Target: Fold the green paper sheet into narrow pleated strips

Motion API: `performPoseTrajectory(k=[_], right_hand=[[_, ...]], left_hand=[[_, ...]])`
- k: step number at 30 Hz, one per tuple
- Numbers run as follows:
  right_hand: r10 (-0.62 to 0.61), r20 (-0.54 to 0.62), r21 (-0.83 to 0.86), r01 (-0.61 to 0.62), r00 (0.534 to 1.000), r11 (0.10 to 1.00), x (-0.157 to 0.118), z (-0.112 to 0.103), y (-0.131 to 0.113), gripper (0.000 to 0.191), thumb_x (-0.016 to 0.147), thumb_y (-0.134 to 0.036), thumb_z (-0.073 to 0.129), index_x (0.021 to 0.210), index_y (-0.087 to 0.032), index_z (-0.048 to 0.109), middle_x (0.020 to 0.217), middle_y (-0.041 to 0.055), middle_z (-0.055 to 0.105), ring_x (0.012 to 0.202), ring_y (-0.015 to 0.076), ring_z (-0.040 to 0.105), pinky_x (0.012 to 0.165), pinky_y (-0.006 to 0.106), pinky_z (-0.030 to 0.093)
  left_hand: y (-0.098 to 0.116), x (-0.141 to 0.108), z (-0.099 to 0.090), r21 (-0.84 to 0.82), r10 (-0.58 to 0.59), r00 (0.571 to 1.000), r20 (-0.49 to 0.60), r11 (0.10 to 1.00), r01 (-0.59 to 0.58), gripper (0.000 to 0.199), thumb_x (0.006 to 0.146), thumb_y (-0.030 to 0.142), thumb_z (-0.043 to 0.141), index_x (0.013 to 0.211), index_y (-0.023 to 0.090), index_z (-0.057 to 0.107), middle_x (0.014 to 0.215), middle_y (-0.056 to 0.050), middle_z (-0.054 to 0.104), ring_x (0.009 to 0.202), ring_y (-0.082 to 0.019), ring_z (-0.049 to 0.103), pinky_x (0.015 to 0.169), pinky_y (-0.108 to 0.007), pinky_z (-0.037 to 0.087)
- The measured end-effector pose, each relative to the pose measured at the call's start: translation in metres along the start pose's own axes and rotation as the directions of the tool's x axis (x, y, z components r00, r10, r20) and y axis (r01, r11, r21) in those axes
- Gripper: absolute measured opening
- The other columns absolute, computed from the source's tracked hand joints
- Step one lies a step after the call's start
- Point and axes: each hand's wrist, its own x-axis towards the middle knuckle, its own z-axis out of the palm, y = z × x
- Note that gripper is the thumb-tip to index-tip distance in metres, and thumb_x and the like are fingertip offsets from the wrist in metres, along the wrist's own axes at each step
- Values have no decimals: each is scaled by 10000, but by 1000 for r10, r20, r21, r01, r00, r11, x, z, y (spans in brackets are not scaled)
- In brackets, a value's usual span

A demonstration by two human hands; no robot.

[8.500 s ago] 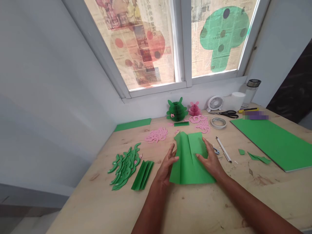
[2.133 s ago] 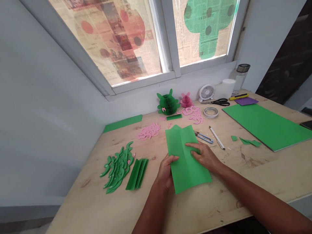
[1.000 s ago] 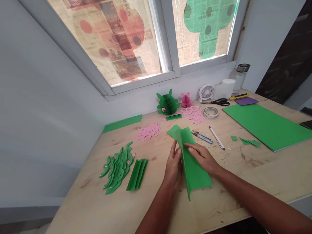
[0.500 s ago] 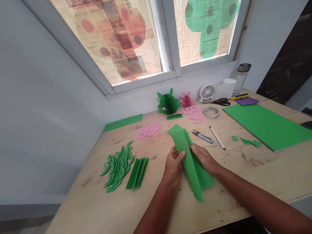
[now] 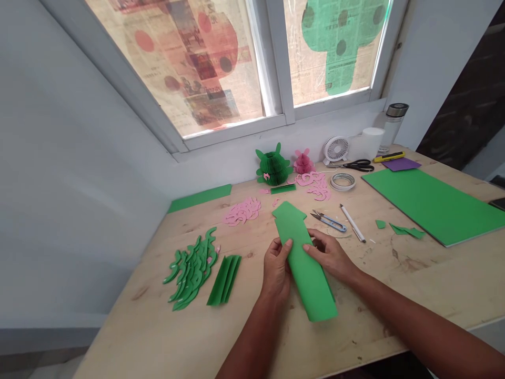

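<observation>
A folded strip of green paper (image 5: 305, 268) is held between my two hands above the table, its far end pointed like an arrow. My left hand (image 5: 276, 263) grips its left edge, thumb on top and fingers underneath. On the right edge, my right hand (image 5: 331, 255) pinches the paper with its thumb on the upper face; some fingertips are hidden behind it. To the left lie an accordion-folded green paper (image 5: 224, 280) and a pile of curly green cut-outs (image 5: 193, 273). Thread snips (image 5: 329, 221) and a white pen (image 5: 353, 223) lie beyond my right hand.
Pink cut-outs (image 5: 242, 211) lie mid-table. Along the wall stand a green paper honeycomb figure (image 5: 273, 168), a pink one (image 5: 303, 162), a small fan (image 5: 336, 149) and a bottle (image 5: 392, 129). Tape (image 5: 343, 182), black scissors (image 5: 355, 165) and a green sheet stack (image 5: 434, 205) are at right.
The green paper has gone from partly spread, with one layer standing up, to folded flat into a single strip. My right thumb has moved onto its upper face.
</observation>
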Motion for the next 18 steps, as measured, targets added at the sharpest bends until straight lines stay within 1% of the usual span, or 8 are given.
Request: performPoseTrajectory(k=[2, 5, 9, 12, 15, 17, 18], right_hand=[[13, -9, 12, -13, 1000, 1000, 0, 0, 0, 355, 835, -379, 569, 1121, -169, 581, 830, 24, 593, 663, 141, 503, 579, 256, 431], [7, -30, -8, -7, 1000, 1000, 0, -1, 1, 333, 835, -361, 563, 1105, -169, 593, 810, 23, 598, 662, 142, 508, 584, 258, 435], [-9, -57, -23, 8, 998, 1000, 0, -1, 2, 305, 829, -360, 564, 1070, -177, 604, 854, 35, 604, 707, 154, 536, 614, 269, 458], [-11, -103, 32, 14, 995, 999, 1, 0, 3, 367, 813, -365, 585, 1140, -200, 564, 948, 52, 609, 756, 160, 561, 629, 273, 477], [-17, -183, 119, 39, 983, 992, 4, -2, 5, 517, 784, -371, 627, 1260, -227, 484, 1038, 67, 606, 819, 166, 586, 661, 280, 491], [-6, -201, 171, 41, 980, 984, 6, -4, 4, 541, 771, -388, 648, 1261, -216, 496, 1014, 68, 625, 836, 177, 601, 697, 300, 499], [1, -197, 192, 37, 981, 981, 7, -5, 3, 513, 765, -398, 659, 1223, -205, 533, 991, 67, 638, 842, 183, 608, 726, 315, 502]], left_hand=[[0, 0, 1, 4, -12, 1000, 28, 1000, 12, 386, 600, 301, 826, 892, 155, 621, 919, -68, 716, 829, -194, 678, 840, -342, 510], [2, -2, 2, 27, -21, 996, 86, 999, 19, 429, 601, 305, 825, 953, 149, 637, 988, -96, 715, 884, -217, 679, 853, -344, 509], [5, -4, 3, 61, -3, 993, 115, 998, -4, 445, 597, 297, 825, 974, 149, 642, 1000, -108, 717, 905, -238, 680, 828, -348, 523], [6, -6, 4, 71, 25, 989, 144, 997, -36, 433, 611, 293, 815, 983, 154, 641, 1002, -107, 718, 926, -247, 676, 826, -352, 525], [6, -7, 5, 92, 47, 985, 169, 994, -63, 419, 620, 287, 809, 981, 160, 640, 986, -100, 722, 931, -250, 674, 830, -357, 525], [5, -7, 5, 119, 50, 982, 185, 990, -73, 412, 623, 288, 807, 979, 161, 642, 958, -93, 726, 919, -247, 676, 824, -355, 528], [4, -8, 5, 135, 47, 979, 198, 988, -74, 409, 629, 290, 804, 982, 162, 643, 944, -89, 728, 910, -244, 678, 820, -352, 529]])
